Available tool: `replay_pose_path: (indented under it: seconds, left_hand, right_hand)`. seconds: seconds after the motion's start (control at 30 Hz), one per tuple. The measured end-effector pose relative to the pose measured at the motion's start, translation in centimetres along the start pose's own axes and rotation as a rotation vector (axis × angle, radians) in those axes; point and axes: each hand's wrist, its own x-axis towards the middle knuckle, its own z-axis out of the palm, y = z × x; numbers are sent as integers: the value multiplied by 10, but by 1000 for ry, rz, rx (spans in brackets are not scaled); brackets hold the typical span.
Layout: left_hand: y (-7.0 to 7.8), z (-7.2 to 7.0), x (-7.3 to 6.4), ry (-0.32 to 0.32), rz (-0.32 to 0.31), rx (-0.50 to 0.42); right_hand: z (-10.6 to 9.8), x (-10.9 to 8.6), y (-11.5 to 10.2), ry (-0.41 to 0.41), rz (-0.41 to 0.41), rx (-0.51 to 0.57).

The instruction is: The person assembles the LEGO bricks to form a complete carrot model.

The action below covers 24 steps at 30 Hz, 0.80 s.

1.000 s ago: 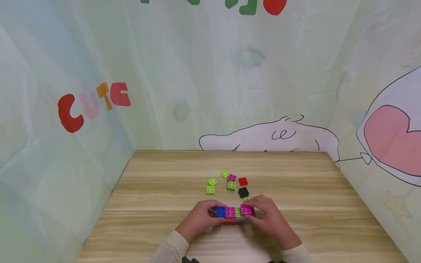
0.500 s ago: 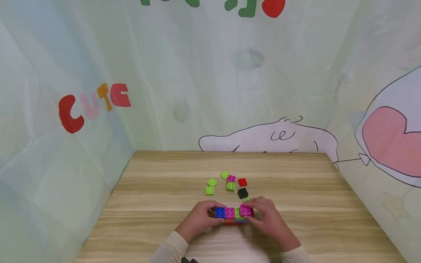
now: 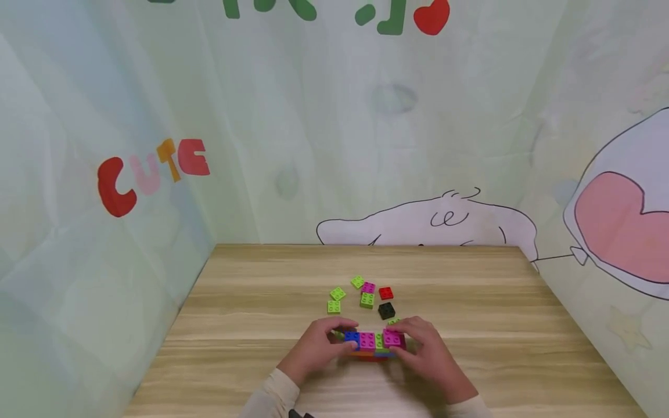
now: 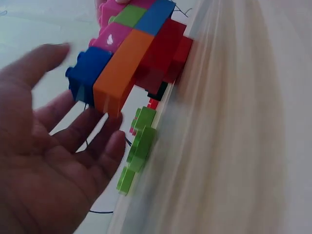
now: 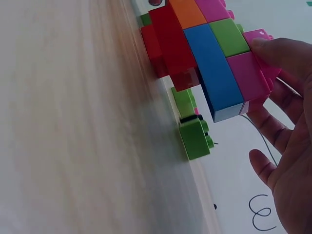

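A stepped stack of toy building bricks (image 3: 367, 341) stands on the table, with red bricks (image 5: 170, 46) at its base. Above them sit an orange brick (image 4: 123, 70) and a long blue brick (image 5: 214, 66), topped by a row of blue, pink and green bricks. At the right end, my right hand (image 3: 431, 354) pinches a pink brick (image 3: 391, 338) on the top row between thumb and fingers. My left hand (image 3: 316, 348) is around the left end. Its thumb is apart from the small blue brick (image 4: 90, 70), and its fingers are loosely bent behind the stack.
Behind the stack lie several loose bricks: light green ones (image 3: 334, 306), a pink one (image 3: 368, 287), a red one (image 3: 385, 293) and a black one (image 3: 387, 310). Another green brick (image 3: 394, 321) is partly hidden by the right hand. Printed cloth walls (image 3: 292, 145) border the wooden table (image 3: 235, 325).
My left thumb and fingers have loosened from the left end of the stack. My right hand keeps its grip on the pink brick. The head view has tilted slightly upward.
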Motion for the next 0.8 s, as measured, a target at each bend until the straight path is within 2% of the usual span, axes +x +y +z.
replay_pose_path:
  seconds: [0.17,0.27,0.33,0.57,0.67,0.8]
  left_hand:
    - [-2,-8,15,128,4,26]
    - [-2,-11,29,162,6,118]
    - [0,-12,42,146,17,196]
    - [7,-2,84,-22,-7,440]
    - [10,5,95,-47,-20,521]
    - [12,11,105,-52,-36,574]
  right_hand:
    - [-4,-3,9,23,-40,66]
    - [-6,-3,12,24,-63,94]
    - [-8,-3,14,21,-76,100]
    - [-8,-4,15,24,-92,139]
    - [-7,-5,16,31,-120,145]
    - [-7,-4,15,37,-133,145]
